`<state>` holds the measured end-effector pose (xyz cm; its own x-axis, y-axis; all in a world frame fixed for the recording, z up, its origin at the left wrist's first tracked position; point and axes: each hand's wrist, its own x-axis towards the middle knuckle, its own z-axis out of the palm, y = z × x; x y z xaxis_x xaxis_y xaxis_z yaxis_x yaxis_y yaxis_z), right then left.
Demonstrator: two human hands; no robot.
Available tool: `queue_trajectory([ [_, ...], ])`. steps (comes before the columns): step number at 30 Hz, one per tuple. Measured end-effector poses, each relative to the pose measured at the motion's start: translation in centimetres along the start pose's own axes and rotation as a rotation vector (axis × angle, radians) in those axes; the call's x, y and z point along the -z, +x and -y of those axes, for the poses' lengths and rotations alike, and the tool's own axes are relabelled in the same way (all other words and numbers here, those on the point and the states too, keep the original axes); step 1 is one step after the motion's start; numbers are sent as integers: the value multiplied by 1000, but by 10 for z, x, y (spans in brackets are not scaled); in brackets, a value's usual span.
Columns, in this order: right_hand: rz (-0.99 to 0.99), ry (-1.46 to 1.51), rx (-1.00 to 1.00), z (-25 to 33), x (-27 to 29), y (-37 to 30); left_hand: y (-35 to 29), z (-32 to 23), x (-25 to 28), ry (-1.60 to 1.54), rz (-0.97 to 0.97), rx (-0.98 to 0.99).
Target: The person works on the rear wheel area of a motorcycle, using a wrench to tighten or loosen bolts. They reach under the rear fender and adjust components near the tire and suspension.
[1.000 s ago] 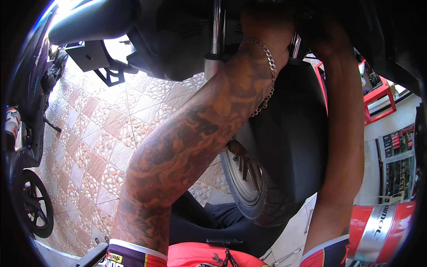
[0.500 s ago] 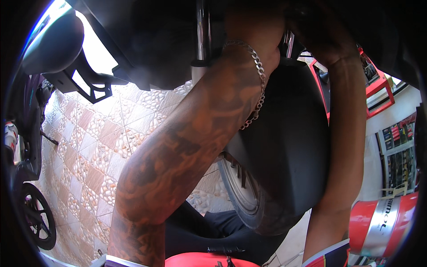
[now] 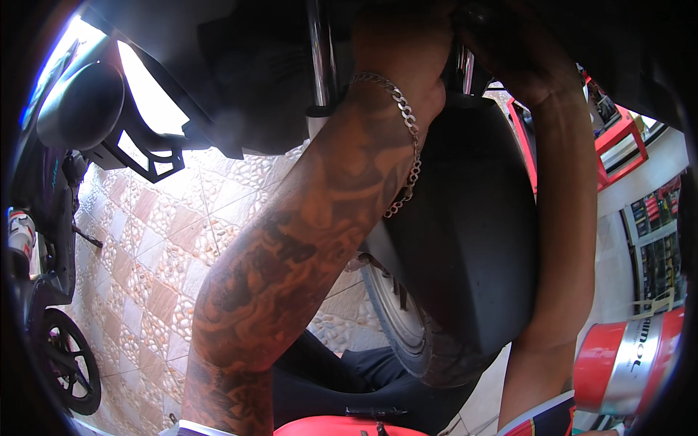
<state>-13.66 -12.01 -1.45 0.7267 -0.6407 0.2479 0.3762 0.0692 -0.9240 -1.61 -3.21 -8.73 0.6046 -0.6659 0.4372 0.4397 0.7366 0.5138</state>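
Both arms reach up under the dark front of a motorcycle, above its black front fender [image 3: 465,218] and wheel. My left hand [image 3: 403,43], with a chain bracelet [image 3: 411,138] at its wrist, is raised between the two shiny fork tubes [image 3: 320,58]. Its fingers disappear into the dark underside. Right of it, my right hand [image 3: 527,62] reaches into the same shadow, close to the right fork tube [image 3: 463,69]. What either hand touches or holds is hidden. The front tyre [image 3: 436,363] shows below the fender, between my forearms.
At the left stands another motorcycle with a black wheel [image 3: 69,360]. A red and silver drum [image 3: 629,363] is at the lower right. Behind my right arm are a red metal frame [image 3: 625,149] and shelves of goods [image 3: 658,232]. The floor is patterned tile [image 3: 167,240].
The view has shifted slightly, so most things sit a little lower and the fork tubes further left. Both hands stay up in the shadow with little visible change.
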Motion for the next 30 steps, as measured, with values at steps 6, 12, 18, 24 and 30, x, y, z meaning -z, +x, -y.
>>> queue_trajectory([
  [6,-37,43,-16,3,-11,-3,-2,-9,-10,-37,-43,42],
  [12,34,-65,8,13,-21,-14,-5,-16,-14,36,-89,128],
  [18,9,-142,99,4,-17,-5,-7,-24,-19,147,-112,160],
  [24,21,49,52,3,-9,-3,-10,-28,-21,94,-92,124],
  [30,85,103,57,3,0,-1,-7,-26,-20,81,-89,103],
])
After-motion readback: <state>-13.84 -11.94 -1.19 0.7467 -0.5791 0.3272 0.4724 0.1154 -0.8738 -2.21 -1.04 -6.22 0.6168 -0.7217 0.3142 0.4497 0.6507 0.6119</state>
